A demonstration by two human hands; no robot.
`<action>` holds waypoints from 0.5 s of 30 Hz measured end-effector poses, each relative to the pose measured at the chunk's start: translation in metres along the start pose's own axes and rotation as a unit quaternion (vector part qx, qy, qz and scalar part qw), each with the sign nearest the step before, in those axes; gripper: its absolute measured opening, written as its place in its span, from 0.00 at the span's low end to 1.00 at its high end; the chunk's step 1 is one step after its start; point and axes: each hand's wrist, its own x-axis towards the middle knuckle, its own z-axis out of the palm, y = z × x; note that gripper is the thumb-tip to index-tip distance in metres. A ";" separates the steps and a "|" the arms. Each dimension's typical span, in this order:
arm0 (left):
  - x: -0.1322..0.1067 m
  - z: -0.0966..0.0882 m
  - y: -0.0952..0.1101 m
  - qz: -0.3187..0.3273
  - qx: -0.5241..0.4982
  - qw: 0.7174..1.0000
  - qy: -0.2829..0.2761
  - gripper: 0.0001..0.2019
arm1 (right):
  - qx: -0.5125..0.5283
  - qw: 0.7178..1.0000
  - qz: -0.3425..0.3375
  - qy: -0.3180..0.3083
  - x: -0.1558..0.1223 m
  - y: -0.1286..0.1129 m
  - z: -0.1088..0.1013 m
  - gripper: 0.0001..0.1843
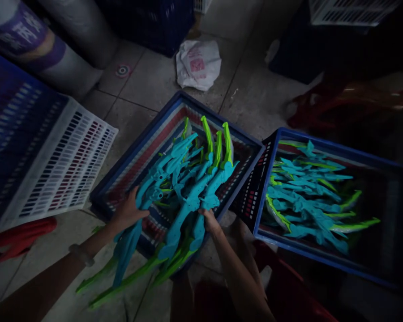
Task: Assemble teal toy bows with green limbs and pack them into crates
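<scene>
Long curved teal-and-lime plastic parts (191, 201) lie in a bundle over the near side of a blue crate (137, 143), their green tips jutting past its front edge. My left hand (129, 214), below a bracelet on the wrist, is wrapped round the teal parts on the bundle's left. On the right side, my right hand (210, 221) grips the teal middle of another part, thumb on top. Other parts of the same kind are under the bundle, partly hidden. What each palm covers cannot be seen.
A second blue crate (325, 264) at the right holds several similar parts. White and blue crates (63, 165) stand tilted at the left, near large printed sacks (33, 36). A crumpled white bag (198, 65) and a small round object (122, 70) lie on the tiled floor.
</scene>
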 end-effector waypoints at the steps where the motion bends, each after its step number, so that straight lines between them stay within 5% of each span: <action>1: 0.004 0.005 0.001 -0.001 0.009 1.000 0.005 0.52 | 0.001 1.000 0.002 0.004 0.002 0.001 0.002 0.25; 15: 0.035 0.021 0.044 0.039 0.181 0.974 0.127 0.50 | 0.007 0.998 -0.015 0.055 0.019 0.018 -0.007 0.29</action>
